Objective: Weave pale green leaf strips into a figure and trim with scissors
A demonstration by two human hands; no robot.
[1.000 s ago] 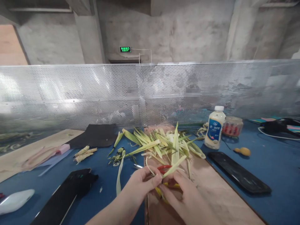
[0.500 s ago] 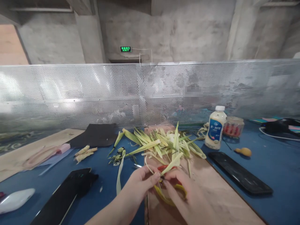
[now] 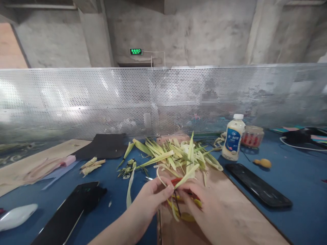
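My left hand [image 3: 153,195] and my right hand [image 3: 204,204] meet over the near end of a brown board [image 3: 237,211]. Both pinch a pale green leaf strip [image 3: 187,175] that sticks up and away from my fingers. Under my hands lie yellow curled strips [image 3: 187,216] and a red-handled tool [image 3: 178,180], partly hidden; a thin dark stem hangs between my fingers. Beyond my hands is a pile of cut green and yellow leaf strips [image 3: 178,154].
A white bottle with a blue label [image 3: 233,137] and a small jar [image 3: 252,136] stand at the right. A black phone [image 3: 258,185] lies right of the board. A black device [image 3: 76,200] and a white object [image 3: 16,216] lie left. A perforated metal screen [image 3: 102,98] closes the back.
My hands stayed together on the strip. The yellow strips below them shifted and a thin dark stem now hangs between my fingers. The view dipped slightly.
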